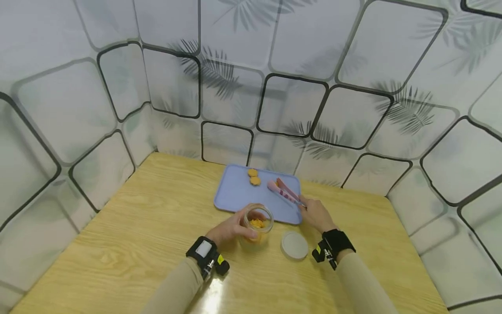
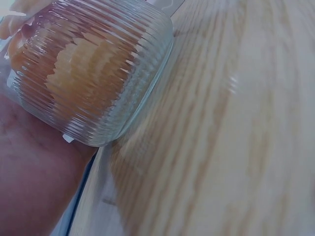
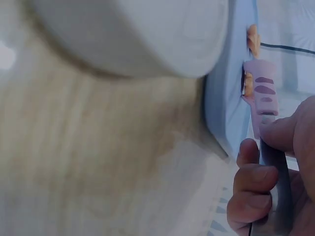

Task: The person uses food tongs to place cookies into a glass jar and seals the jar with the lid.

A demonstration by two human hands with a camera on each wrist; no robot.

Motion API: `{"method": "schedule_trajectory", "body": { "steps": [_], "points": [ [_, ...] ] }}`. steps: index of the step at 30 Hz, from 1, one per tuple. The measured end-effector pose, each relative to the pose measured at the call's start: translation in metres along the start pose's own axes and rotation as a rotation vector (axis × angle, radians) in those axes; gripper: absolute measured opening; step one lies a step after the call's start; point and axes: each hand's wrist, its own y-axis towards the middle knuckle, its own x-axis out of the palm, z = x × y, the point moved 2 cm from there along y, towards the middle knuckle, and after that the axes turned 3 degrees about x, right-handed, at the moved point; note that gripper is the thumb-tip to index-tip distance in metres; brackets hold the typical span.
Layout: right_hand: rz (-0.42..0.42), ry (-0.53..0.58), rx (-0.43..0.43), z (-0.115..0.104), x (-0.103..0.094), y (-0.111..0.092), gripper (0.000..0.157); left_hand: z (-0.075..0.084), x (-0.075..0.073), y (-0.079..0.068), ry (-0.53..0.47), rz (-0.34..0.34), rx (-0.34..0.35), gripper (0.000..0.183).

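My left hand (image 1: 229,230) grips a ribbed clear glass jar (image 2: 142,93), its open mouth facing up in the head view. Scalloped orange-yellow crackers (image 2: 88,71) show through its wall. In my right hand (image 1: 317,215) is a pair of tongs (image 3: 273,162) with metal arms and pink tips, held between thumb and fingers over the right part of a blue tray (image 1: 235,192). An orange cracker (image 3: 248,84) shows between the pink tips. Two round crackers (image 1: 254,176) lie side by side near the tray's far edge.
A round whitish lid (image 1: 294,245) lies on the wooden table (image 1: 157,226), right of the jar and in front of the tray. Patterned curtain-like walls (image 1: 227,100) enclose the table at the back and sides.
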Motion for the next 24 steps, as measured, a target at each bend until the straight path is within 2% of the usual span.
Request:
{"method": "schedule_trajectory", "body": {
  "steps": [10, 19, 21, 24],
  "points": [
    [0.084, 0.056, -0.073, 0.003, 0.0, -0.034, 0.045, -0.001, 0.001, -0.001, -0.005, 0.009, -0.045, 0.082],
    [0.012, 0.258, -0.065, -0.014, -0.016, -0.068, 0.048, 0.0, 0.002, -0.002, 0.038, 0.016, 0.002, 0.085],
    [0.018, 0.285, -0.081, -0.019, -0.021, -0.077, 0.048, 0.0, 0.003, -0.001, 0.03, 0.015, 0.005, 0.085],
    [0.044, 0.3, -0.15, -0.026, -0.029, -0.09, 0.048, 0.0, 0.003, 0.001, 0.025, 0.016, 0.004, 0.084]
  ]
}}
